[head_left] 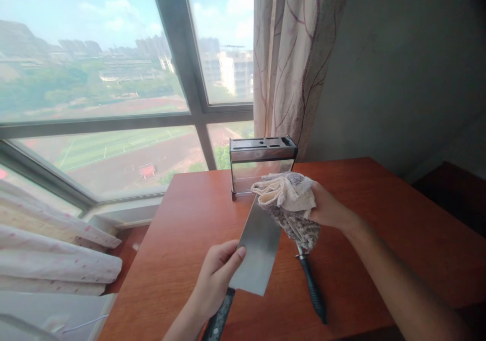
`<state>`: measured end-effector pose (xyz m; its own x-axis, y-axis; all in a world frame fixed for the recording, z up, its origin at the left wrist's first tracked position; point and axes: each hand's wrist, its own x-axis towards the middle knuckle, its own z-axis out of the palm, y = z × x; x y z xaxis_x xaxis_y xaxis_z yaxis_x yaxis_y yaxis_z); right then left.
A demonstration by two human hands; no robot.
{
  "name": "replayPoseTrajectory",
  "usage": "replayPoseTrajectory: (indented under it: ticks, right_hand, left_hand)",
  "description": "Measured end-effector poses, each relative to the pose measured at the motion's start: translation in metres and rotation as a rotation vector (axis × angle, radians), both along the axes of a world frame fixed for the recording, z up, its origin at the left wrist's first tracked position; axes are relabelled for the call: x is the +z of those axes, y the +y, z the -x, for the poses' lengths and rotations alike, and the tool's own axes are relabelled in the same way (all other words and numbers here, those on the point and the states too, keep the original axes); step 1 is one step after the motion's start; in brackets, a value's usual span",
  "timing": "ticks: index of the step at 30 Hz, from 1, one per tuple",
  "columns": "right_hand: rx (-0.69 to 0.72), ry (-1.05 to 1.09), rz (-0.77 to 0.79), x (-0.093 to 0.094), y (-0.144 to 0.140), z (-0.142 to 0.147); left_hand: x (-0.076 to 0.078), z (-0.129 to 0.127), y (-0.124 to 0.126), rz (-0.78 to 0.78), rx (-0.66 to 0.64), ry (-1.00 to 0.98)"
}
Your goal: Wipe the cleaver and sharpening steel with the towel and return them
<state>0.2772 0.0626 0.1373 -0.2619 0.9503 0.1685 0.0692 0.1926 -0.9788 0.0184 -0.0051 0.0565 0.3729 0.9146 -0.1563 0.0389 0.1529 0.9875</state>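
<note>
Cleaver [256, 245] in left grip [216, 280], cloth [290, 204] (bunched) in right grip [326, 209]

Knife rack [262, 165] stands at far edge of table [379, 229], by the window. Cleaver [255, 247] held above table in front of rack, left hand [216, 280] at its near end, right hand [328, 209] with cloth [290, 202] at its far end. Second knife [312, 285] lies on table right of cleaver, partly under cloth.
</note>
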Motion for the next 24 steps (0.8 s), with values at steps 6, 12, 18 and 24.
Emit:
replayPoseTrajectory:
  ticks: [6,12,18,24]
  right_hand:
    - [0.081,-0.145,-0.129,-0.009,-0.001,-0.002]
    - [0.050,-0.214,-0.223,-0.022,0.003,-0.010]
    - [-0.352,0.135,0.056,-0.062,-0.004,-0.019]
    - [-0.499,0.650,0.314,-0.093,-0.026,0.017]
  left_hand:
    - [0.000,-0.005,0.000,-0.018,-0.044,0.042]
    - [0.000,-0.002,0.001,0.028,0.012,-0.030]
    - [0.007,0.003,0.003,0.053,0.083,-0.124]
    - [0.011,-0.003,-0.005,-0.237,0.227,0.062]
